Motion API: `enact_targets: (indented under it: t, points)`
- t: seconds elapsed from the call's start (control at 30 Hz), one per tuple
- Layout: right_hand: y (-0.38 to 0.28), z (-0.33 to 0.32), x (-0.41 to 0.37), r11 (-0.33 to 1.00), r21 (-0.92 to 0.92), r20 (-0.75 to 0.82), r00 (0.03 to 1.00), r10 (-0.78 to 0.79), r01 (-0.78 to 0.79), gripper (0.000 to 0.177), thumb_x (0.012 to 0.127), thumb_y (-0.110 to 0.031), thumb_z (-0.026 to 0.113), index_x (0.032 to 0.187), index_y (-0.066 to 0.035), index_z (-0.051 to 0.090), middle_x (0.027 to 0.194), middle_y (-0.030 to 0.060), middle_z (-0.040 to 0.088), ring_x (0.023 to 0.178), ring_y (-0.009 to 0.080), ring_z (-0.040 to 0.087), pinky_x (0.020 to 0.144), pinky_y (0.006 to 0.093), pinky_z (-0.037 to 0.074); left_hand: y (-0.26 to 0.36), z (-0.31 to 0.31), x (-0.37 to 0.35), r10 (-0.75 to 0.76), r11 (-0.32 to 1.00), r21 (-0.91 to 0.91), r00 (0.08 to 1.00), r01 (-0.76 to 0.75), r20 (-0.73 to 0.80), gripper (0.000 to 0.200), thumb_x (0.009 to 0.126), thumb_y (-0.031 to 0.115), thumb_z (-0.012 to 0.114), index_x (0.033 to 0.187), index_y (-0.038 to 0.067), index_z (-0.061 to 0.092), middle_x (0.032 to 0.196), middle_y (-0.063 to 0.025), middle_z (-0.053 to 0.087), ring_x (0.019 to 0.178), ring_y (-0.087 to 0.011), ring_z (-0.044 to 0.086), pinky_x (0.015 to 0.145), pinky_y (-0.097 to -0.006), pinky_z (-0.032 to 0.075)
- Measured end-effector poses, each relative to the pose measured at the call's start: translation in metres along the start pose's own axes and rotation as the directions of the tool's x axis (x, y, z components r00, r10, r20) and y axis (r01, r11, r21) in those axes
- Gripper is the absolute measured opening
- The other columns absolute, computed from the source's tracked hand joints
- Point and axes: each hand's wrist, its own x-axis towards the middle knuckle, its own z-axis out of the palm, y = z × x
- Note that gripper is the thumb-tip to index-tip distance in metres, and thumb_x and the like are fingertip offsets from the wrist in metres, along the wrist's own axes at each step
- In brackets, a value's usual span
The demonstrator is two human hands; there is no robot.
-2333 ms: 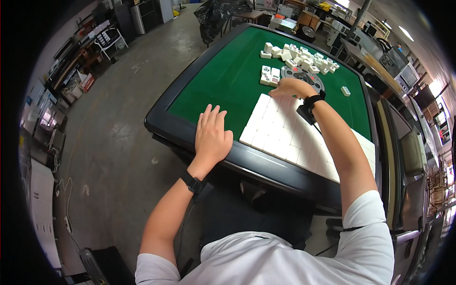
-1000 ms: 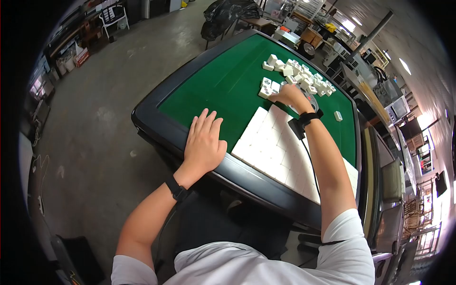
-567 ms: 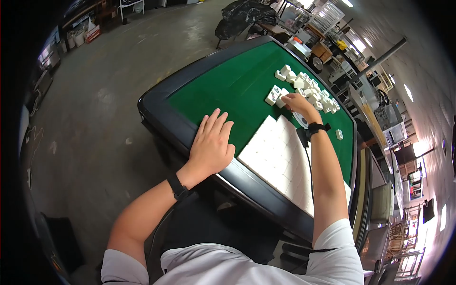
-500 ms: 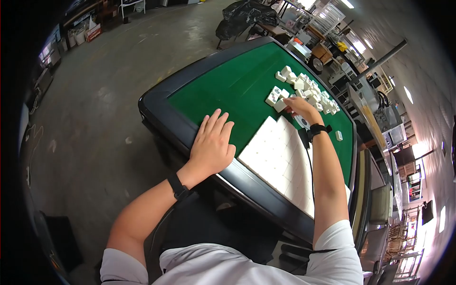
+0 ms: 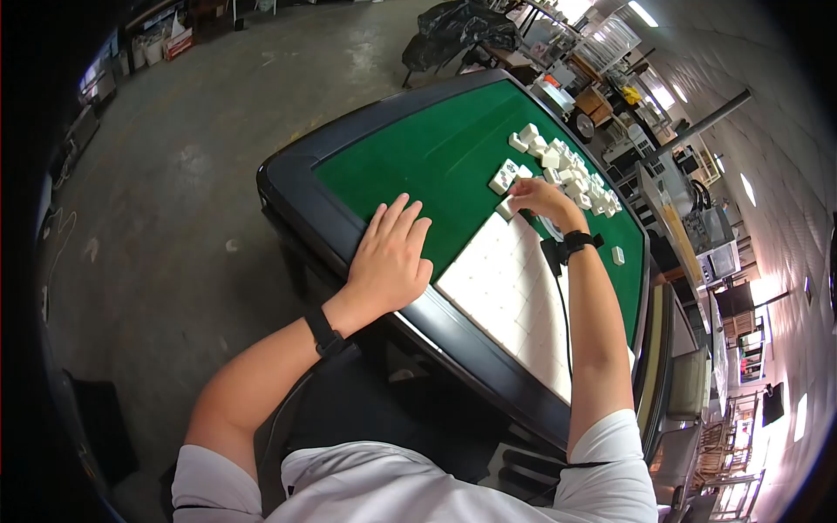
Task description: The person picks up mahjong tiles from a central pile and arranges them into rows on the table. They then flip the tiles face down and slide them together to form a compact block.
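My right hand pinches a white mahjong tile at the far corner of a block of white tiles. The block lies flat in close rows on the green felt. My left hand rests flat with fingers spread, partly on the felt and partly on the dark table rim, left of the block. Just beyond my right hand are a pair of tiles with marked faces and a heap of loose tiles. My right forearm hides part of the block.
A dark padded rim surrounds the table. One single tile lies right of my right wrist. A black cable hangs from that wrist over the tiles. Beyond the table stand a black plastic-covered object and cluttered equipment.
My right hand has moved slightly left and nearer, bringing the tile from beside the marked pair to the block's far corner. My left hand stays in place.
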Motion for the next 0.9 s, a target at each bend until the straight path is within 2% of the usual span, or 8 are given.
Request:
enact_targets:
  t: [0.1, 0.13, 0.37, 0.43, 0.47, 0.57, 0.67, 0.9]
  points:
    - [-0.01, 0.003, -0.004, 0.993, -0.099, 0.09, 0.994, -0.061, 0.07, 0.04, 0.084, -0.029, 0.084, 0.118, -0.01, 0.076, 0.109, 0.0043, 0.077, 0.104, 0.0199, 0.07, 0.09, 0.0347, 0.055, 0.0, 0.0, 0.0, 0.001, 1.0, -0.008, 1.0, -0.001, -0.001, 0.055, 0.085, 0.01, 0.057, 0.137, -0.008, 0.062, 0.154, -0.0292, 0.056, 0.155, -0.0456, 0.042, 0.131, -0.0593, 0.03]
    - [-0.012, 0.003, -0.004, 0.963, -0.248, 0.08, 0.993, -0.09, 0.107, 0.033, 0.092, -0.03, 0.08, 0.118, -0.01, 0.075, 0.105, 0.0012, 0.076, 0.1, 0.0138, 0.07, 0.086, 0.0281, 0.054, 0.0, 0.0, 0.0, 0.0, 1.0, -0.014, 1.0, 0.0, -0.005, 0.054, 0.085, 0.01, 0.057, 0.136, -0.008, 0.063, 0.154, -0.0293, 0.056, 0.155, -0.0455, 0.042, 0.131, -0.0593, 0.03]
    - [-0.043, 0.016, -0.003, 0.972, -0.234, 0.0, 0.999, 0.033, -0.032, 0.054, 0.093, -0.05, 0.079, 0.124, -0.006, 0.076, 0.105, 0.0097, 0.078, 0.094, 0.0265, 0.075, 0.083, 0.0406, 0.059, 0.005, -0.011, 0.003, 0.08, 0.991, -0.116, 0.989, -0.066, 0.126, 0.055, 0.092, 0.021, 0.064, 0.143, 0.001, 0.066, 0.147, -0.0192, 0.066, 0.148, -0.0392, 0.052, 0.128, -0.0572, 0.035]
    - [-0.055, 0.025, -0.002, 0.853, -0.522, -0.024, 0.999, -0.041, 0.022, 0.064, 0.089, -0.056, 0.08, 0.125, -0.003, 0.075, 0.107, 0.0154, 0.08, 0.098, 0.0348, 0.076, 0.086, 0.0459, 0.059, 0.003, -0.01, 0.005, 0.134, 0.985, -0.135, 0.964, -0.105, 0.23, 0.058, 0.095, 0.031, 0.068, 0.146, 0.005, 0.067, 0.141, -0.0143, 0.072, 0.143, -0.0363, 0.057, 0.125, -0.056, 0.038]
    - [-0.062, 0.027, -0.001, 0.804, -0.595, 0.05, 0.998, 0.032, 0.004, 0.071, 0.086, -0.059, 0.082, 0.124, 0.001, 0.074, 0.111, 0.0213, 0.079, 0.102, 0.0401, 0.076, 0.088, 0.0459, 0.059, 0.002, -0.01, 0.004, 0.131, 0.985, -0.137, 0.964, -0.101, 0.231, 0.058, 0.095, 0.031, 0.068, 0.146, 0.005, 0.067, 0.141, -0.0143, 0.072, 0.143, -0.0363, 0.057, 0.125, -0.056, 0.038]
    - [-0.053, 0.036, -0.014, 0.824, -0.564, -0.05, 0.994, -0.095, 0.05, 0.083, 0.081, -0.061, 0.084, 0.123, 0.008, 0.071, 0.106, 0.0301, 0.078, 0.098, 0.0441, 0.076, 0.088, 0.0471, 0.06, 0.0, -0.008, 0.003, 0.144, 0.986, -0.118, 0.964, -0.12, 0.224, 0.057, 0.097, 0.036, 0.069, 0.144, 0.005, 0.069, 0.139, -0.0137, 0.074, 0.142, -0.0352, 0.058, 0.125, -0.0556, 0.038]
    - [-0.052, 0.036, -0.016, 0.84, -0.542, -0.042, 0.997, -0.065, 0.032, 0.087, 0.081, -0.065, 0.082, 0.122, 0.011, 0.069, 0.111, 0.0326, 0.077, 0.1, 0.0442, 0.077, 0.088, 0.0481, 0.06, 0.0, -0.01, 0.004, 0.174, 0.984, -0.085, 0.952, -0.157, 0.252, 0.055, 0.098, 0.038, 0.069, 0.143, 0.007, 0.071, 0.142, -0.0135, 0.073, 0.142, -0.0347, 0.058, 0.125, -0.0553, 0.038]
    - [-0.067, 0.04, -0.045, 0.825, -0.565, -0.002, 1.0, 0.023, -0.02, 0.106, 0.078, -0.074, 0.082, 0.139, 0.009, 0.06, 0.116, 0.0294, 0.076, 0.112, 0.0429, 0.075, 0.095, 0.0478, 0.058, 0.001, -0.011, 0.005, 0.227, 0.974, -0.064, 0.93, -0.218, 0.289, 0.066, 0.099, 0.055, 0.067, 0.151, 0.015, 0.067, 0.148, -0.0151, 0.069, 0.144, -0.0359, 0.055, 0.126, -0.0565, 0.036]
